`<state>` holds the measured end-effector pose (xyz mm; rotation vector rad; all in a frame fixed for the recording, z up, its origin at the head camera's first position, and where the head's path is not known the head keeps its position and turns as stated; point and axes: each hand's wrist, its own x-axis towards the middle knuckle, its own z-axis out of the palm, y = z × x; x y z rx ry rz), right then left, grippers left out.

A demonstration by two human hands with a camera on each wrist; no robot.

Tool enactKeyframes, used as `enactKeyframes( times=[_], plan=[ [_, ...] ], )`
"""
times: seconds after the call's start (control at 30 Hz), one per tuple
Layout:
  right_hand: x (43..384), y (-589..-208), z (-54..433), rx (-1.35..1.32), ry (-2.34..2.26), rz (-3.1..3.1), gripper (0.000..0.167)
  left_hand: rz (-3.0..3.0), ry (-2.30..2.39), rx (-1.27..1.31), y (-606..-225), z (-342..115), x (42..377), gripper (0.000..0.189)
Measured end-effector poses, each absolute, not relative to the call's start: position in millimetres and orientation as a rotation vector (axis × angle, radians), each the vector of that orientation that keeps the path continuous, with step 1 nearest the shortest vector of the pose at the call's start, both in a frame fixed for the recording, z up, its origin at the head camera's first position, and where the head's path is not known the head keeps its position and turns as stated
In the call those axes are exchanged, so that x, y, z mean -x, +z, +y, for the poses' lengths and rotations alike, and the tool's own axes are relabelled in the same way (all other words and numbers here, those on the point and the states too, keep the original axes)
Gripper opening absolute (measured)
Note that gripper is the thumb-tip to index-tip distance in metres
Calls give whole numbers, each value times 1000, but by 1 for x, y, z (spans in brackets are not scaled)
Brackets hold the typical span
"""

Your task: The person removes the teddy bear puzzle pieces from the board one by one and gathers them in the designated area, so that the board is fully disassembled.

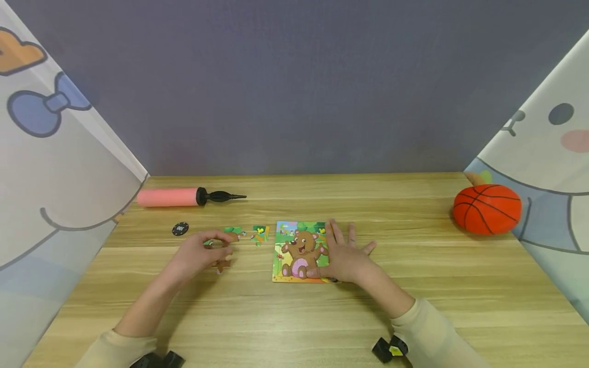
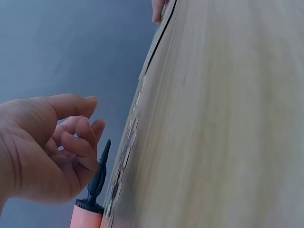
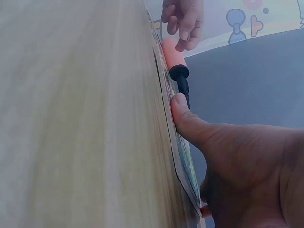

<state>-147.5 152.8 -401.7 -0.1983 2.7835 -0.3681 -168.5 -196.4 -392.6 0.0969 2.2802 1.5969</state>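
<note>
A square jigsaw puzzle (image 1: 301, 250) with a brown bear picture lies on the wooden table. My right hand (image 1: 347, 259) rests on its right side with fingers spread, the thumb near the bear's foot. To the puzzle's left lie loose puzzle pieces (image 1: 260, 233), some partly covered by my left hand (image 1: 200, 253). The left hand hovers over those pieces, its fingers loosely bent. In the left wrist view nothing shows between the left fingers (image 2: 78, 137), which stand apart from the table.
A pink hand pump (image 1: 170, 197) with a black nozzle lies at the back left. In front of it is a black round chip (image 1: 180, 228). A red toy basketball (image 1: 488, 209), looking dented, sits at the far right. A grey panel (image 1: 303, 92) rises behind the table.
</note>
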Motion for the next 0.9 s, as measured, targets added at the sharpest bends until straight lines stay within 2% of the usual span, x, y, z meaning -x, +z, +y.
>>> enactKeyframes(
  times=[0.4,0.9],
  plan=[
    [148,-403,153,135,-383,2774,142,2295,1526,-182,-390,-171,170,28],
    [150,-405,156,159,-380,2768,141,2319,1423,-389,-399,-124,175,21]
  ],
)
